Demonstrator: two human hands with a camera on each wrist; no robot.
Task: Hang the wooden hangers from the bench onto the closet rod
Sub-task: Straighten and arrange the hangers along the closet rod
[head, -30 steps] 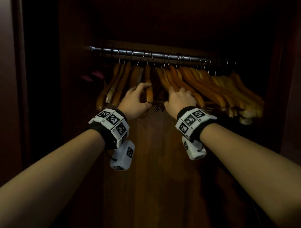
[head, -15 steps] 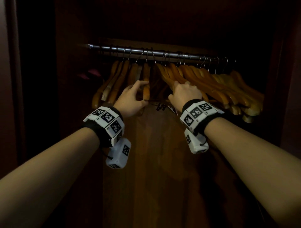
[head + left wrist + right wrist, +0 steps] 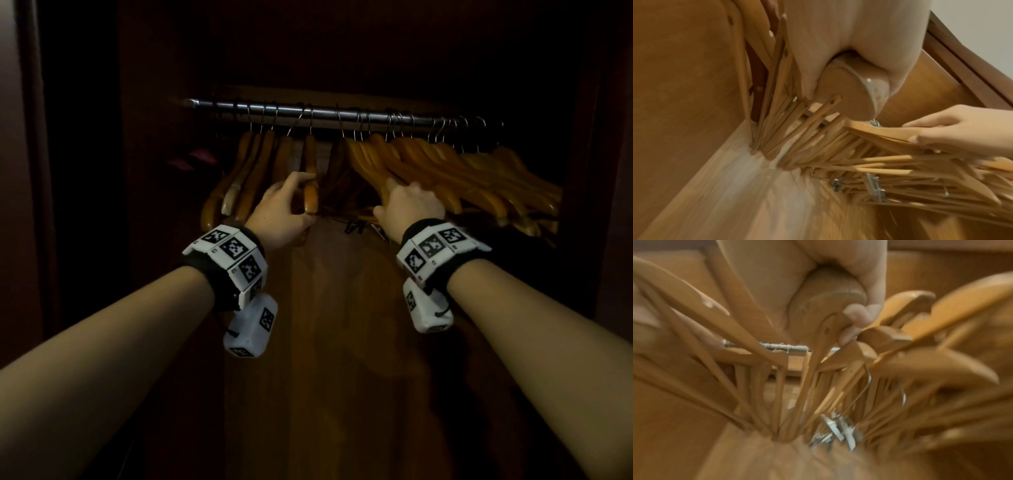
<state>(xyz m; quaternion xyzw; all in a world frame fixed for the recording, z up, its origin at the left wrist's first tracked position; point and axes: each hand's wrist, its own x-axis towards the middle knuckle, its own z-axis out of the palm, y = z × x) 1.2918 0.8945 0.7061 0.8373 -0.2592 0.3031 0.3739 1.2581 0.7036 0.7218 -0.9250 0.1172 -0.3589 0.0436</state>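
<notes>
A chrome closet rod [image 3: 342, 115] runs across the dark closet with several wooden hangers [image 3: 455, 171] hooked on it. My left hand [image 3: 287, 209] grips the lower end of one hanger [image 3: 311, 178] near the rod's middle; its rounded tip [image 3: 855, 91] shows between thumb and fingers in the left wrist view. To the right, my right hand [image 3: 409, 202] is curled round the arm of a hanger [image 3: 826, 305] at the left edge of the tilted right-hand bunch, with the fingertips [image 3: 857, 316] wrapped over it.
The closet's wooden back panel [image 3: 342, 342] lies behind and below the hangers. Dark side walls [image 3: 85, 205] close in left and right. Metal trouser clips [image 3: 354, 226] dangle between my hands. A looser group of hangers [image 3: 246, 178] fills the rod's left part.
Both hands rose slightly and drew apart. The right hand shifted right with its hangers, widening the gap beside the hanger that the left hand holds.
</notes>
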